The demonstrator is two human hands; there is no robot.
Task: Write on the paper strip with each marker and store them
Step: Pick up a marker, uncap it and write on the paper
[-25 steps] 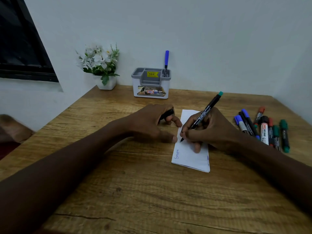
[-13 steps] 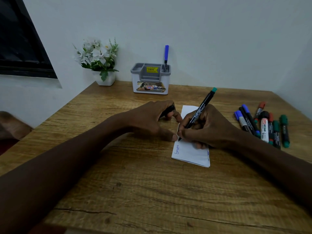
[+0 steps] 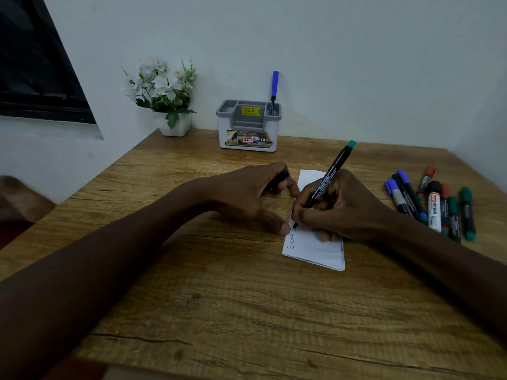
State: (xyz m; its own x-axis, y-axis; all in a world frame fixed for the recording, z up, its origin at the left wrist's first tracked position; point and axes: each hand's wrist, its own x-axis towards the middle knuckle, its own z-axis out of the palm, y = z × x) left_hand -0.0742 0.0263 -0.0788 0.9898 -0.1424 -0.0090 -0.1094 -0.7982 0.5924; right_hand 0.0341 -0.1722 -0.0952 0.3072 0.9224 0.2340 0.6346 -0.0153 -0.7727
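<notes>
Head | right hand (image 3: 348, 207) pinches slim marker (image 3: 329, 174) — tip on folded paper (image 3: 315, 248) | left hand (image 3: 241, 193) grips cap (image 3: 281, 178)

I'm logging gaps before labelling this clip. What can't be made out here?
Head view, writing point: the right hand hides where the green-ended black marker meets the white paper strip.
Head view, small black object in the left hand: curled fingers cover most of it.
Head view, blue word on the strip: too small to read.

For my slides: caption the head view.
Right hand sets green-ended marker to paper strip; left hand grips a dark object.
</notes>
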